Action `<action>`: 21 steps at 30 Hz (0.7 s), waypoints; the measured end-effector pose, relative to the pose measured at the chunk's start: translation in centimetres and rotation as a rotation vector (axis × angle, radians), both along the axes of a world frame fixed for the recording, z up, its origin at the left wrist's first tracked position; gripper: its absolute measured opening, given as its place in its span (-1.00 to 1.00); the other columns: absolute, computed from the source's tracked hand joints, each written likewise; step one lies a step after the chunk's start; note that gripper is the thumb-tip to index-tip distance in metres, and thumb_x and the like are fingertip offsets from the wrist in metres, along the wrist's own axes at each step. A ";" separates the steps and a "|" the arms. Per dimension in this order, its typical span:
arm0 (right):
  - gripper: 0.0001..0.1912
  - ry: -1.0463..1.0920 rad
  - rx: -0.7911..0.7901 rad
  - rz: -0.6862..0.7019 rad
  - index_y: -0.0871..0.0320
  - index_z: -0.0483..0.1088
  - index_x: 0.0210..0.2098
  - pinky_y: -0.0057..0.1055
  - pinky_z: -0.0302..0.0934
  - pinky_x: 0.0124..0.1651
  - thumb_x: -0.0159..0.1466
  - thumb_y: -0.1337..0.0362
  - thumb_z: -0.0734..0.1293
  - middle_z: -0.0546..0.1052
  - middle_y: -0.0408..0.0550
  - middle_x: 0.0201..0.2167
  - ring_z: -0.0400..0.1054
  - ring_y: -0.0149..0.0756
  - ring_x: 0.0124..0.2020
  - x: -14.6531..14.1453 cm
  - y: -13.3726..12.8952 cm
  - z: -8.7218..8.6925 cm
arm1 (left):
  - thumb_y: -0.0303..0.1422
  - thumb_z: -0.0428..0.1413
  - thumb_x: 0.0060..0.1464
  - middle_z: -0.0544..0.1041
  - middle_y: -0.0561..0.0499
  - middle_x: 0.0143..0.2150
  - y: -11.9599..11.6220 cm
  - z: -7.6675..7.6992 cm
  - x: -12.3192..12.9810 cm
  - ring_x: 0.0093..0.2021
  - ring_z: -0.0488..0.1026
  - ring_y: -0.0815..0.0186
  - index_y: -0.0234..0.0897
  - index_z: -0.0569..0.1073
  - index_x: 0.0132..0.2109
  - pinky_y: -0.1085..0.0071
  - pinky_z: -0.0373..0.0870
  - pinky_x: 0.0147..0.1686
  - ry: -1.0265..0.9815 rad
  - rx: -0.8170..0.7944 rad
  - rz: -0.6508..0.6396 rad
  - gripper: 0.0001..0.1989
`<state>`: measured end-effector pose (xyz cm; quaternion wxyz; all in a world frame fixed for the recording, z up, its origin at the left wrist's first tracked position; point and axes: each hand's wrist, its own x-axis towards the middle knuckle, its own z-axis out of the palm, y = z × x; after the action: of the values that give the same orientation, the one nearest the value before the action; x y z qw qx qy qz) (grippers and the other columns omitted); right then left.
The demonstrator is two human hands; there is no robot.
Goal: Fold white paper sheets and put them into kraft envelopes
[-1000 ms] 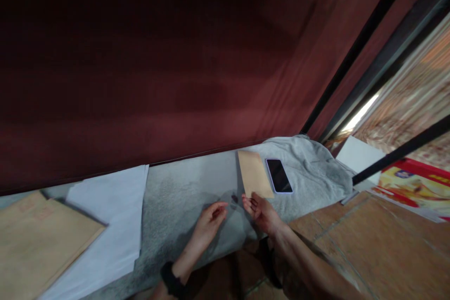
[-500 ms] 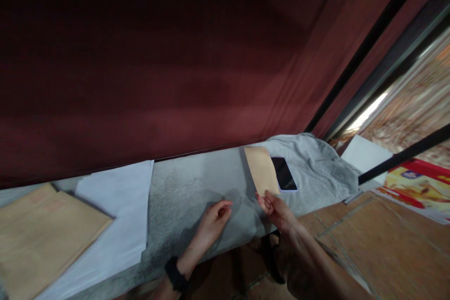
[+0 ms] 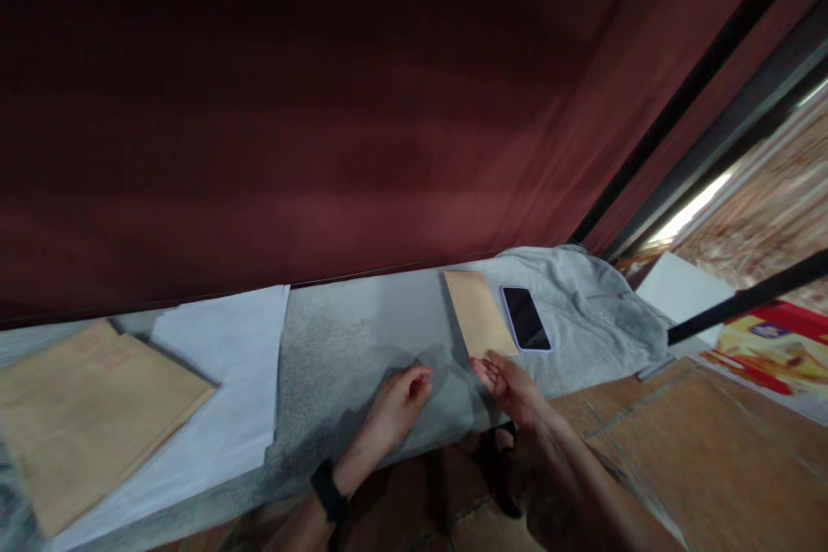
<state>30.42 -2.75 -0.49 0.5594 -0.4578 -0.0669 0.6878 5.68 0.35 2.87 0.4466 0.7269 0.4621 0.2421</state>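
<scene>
My right hand (image 3: 501, 381) pinches the near edge of a small brown envelope (image 3: 479, 312), which extends away from me over the grey cloth (image 3: 362, 328). Just right of the envelope lies a dark-screened phone (image 3: 526, 319) in a pale purple case. My left hand (image 3: 402, 397), with a black watch at its wrist, is over the cloth's near part with fingers curled together; whether anything is in them is hidden. Larger brown envelopes (image 3: 109, 414) rest on white paper sheets (image 3: 226, 379) at the left.
A dark red wall (image 3: 323, 190) rises behind the cloth-covered surface. Black metal bars (image 3: 679, 112) slant at the right. Beyond the right end are a white box (image 3: 686, 289) and a red and yellow package (image 3: 776, 354) above the tiled floor (image 3: 705, 440).
The small envelope now lies lower and flatter, and a gap shows between it and the phone. My hands keep nearly the same pose; the view has shifted slightly.
</scene>
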 end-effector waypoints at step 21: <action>-0.65 -0.297 0.119 0.481 0.13 0.59 -0.22 -0.25 0.42 -0.12 0.12 0.02 0.52 0.66 0.08 -0.15 0.55 -0.14 -0.17 -4.6 0.0 1.8 | -0.22 0.02 0.31 0.44 -0.41 0.19 3.0 3.7 -13.8 0.15 0.42 -0.05 -0.53 0.35 0.25 0.15 0.47 -0.02 1.074 0.126 0.663 -0.49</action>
<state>25.77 -2.70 1.29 0.3900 -0.4908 -0.2949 0.7211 -8.10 3.32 6.60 0.0102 0.5903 0.8071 -0.0041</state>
